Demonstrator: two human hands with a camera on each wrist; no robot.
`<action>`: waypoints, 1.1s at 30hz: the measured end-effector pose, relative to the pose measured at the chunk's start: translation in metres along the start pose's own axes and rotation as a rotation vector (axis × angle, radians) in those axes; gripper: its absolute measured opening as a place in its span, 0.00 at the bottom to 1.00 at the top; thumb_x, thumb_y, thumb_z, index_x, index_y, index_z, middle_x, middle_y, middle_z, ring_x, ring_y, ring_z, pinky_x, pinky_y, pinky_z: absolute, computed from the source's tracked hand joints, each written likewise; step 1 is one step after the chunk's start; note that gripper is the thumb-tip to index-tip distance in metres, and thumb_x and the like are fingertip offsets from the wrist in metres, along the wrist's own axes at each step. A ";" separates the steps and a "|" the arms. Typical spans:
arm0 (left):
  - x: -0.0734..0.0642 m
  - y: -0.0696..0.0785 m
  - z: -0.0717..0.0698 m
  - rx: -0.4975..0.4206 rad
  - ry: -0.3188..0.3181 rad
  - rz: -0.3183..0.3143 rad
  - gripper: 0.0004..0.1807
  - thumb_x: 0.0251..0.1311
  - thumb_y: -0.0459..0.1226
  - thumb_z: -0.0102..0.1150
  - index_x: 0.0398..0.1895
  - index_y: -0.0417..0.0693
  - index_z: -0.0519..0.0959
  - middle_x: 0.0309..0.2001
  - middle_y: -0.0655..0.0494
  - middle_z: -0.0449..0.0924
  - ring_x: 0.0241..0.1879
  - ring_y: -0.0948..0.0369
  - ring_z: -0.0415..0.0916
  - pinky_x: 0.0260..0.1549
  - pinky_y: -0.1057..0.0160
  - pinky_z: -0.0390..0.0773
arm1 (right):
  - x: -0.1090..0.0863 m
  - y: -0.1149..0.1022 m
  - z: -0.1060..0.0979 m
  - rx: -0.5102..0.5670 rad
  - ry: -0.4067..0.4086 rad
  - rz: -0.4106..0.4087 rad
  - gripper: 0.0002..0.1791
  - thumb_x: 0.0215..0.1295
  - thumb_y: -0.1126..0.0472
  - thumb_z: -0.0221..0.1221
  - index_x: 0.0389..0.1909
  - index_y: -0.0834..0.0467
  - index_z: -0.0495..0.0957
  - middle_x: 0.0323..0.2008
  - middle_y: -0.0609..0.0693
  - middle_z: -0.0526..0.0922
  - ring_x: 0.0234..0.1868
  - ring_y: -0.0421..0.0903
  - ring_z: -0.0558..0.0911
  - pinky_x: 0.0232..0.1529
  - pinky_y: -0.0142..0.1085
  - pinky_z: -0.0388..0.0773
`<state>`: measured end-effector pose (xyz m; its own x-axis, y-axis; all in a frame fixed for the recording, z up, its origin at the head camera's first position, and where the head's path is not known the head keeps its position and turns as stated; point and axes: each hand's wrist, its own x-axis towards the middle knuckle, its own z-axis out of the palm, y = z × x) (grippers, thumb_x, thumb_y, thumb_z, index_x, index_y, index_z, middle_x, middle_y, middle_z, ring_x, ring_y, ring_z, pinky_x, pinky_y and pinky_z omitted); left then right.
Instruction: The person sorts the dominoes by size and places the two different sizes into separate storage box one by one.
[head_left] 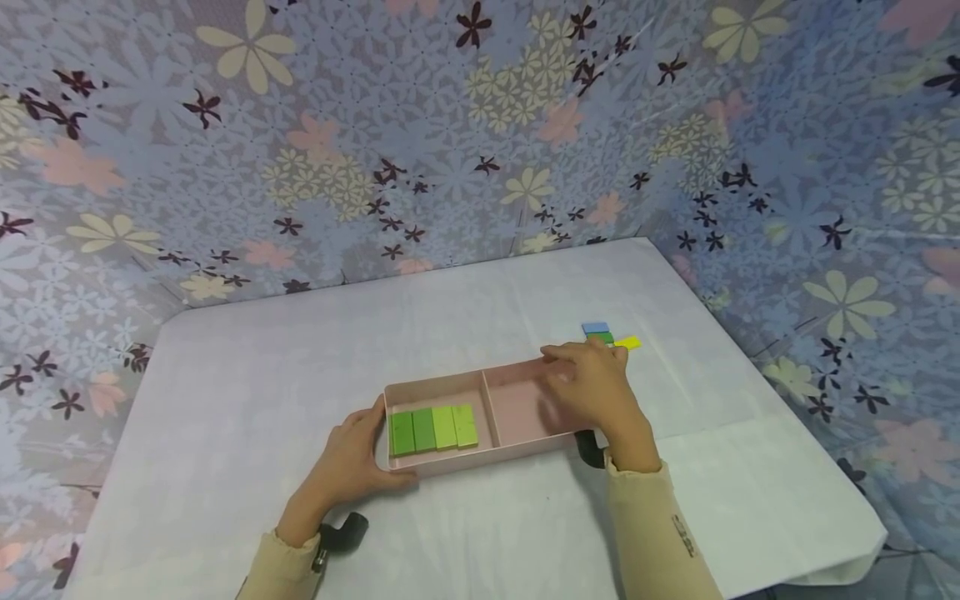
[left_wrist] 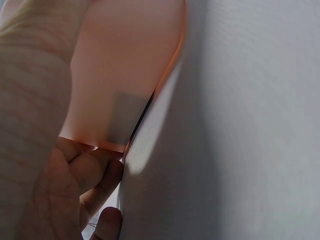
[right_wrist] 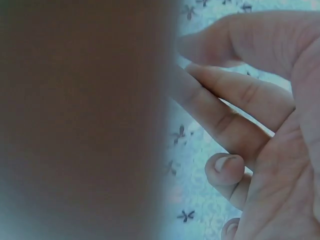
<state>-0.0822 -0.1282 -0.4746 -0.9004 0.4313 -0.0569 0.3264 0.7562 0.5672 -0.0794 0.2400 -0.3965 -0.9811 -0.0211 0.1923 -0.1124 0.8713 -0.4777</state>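
A long pink box [head_left: 491, 408] with a divider lies across the table in the head view. My left hand [head_left: 352, 458] grips its left end, thumb along the near side; in the left wrist view, fingers curl at the end of the pink wall [left_wrist: 130, 65]. Several green and light-green blocks [head_left: 435, 429] stand in a row in the left compartment. Over the right compartment is my right hand [head_left: 596, 383], fingers loosely bent and thumb apart, with nothing visible between them. Its index fingertip overlaps the far rim. In the right wrist view a dark blur hides part of the fingertips.
Just past the right hand lie a blue block [head_left: 596, 327], a green block [head_left: 600, 337] and a yellow block [head_left: 627, 342]. A white cloth covers the table [head_left: 262, 392]. Flower-patterned fabric [head_left: 420, 142] rises behind it and along the right side.
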 end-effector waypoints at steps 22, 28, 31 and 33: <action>0.005 0.001 -0.006 0.003 0.004 0.001 0.75 0.35 0.70 0.74 0.81 0.40 0.48 0.70 0.41 0.69 0.70 0.41 0.62 0.67 0.34 0.63 | 0.002 0.042 -0.019 -0.009 0.095 0.095 0.17 0.63 0.56 0.65 0.51 0.56 0.87 0.38 0.55 0.90 0.41 0.54 0.71 0.42 0.53 0.48; 0.003 0.000 -0.004 -0.008 -0.004 -0.004 0.75 0.35 0.70 0.74 0.81 0.41 0.48 0.70 0.40 0.69 0.70 0.40 0.63 0.67 0.34 0.64 | 0.003 0.055 -0.017 -0.163 0.100 0.161 0.17 0.64 0.53 0.64 0.49 0.59 0.87 0.34 0.58 0.89 0.37 0.55 0.70 0.40 0.53 0.51; 0.002 -0.001 -0.001 -0.010 -0.010 -0.020 0.76 0.34 0.71 0.74 0.81 0.42 0.48 0.70 0.41 0.69 0.70 0.41 0.63 0.67 0.35 0.65 | 0.004 0.064 -0.014 -0.203 0.110 0.174 0.18 0.64 0.52 0.65 0.48 0.59 0.88 0.33 0.58 0.89 0.36 0.56 0.71 0.40 0.54 0.53; -0.001 -0.002 0.001 -0.008 -0.009 -0.031 0.76 0.33 0.71 0.74 0.81 0.43 0.48 0.70 0.41 0.69 0.70 0.41 0.63 0.67 0.35 0.65 | 0.006 0.068 -0.012 -0.238 0.108 0.184 0.20 0.64 0.50 0.65 0.49 0.59 0.87 0.34 0.58 0.89 0.36 0.57 0.71 0.40 0.55 0.54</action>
<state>-0.0818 -0.1294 -0.4763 -0.9074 0.4122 -0.0822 0.2960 0.7655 0.5712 -0.0908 0.3052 -0.4182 -0.9576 0.1888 0.2175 0.1181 0.9462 -0.3012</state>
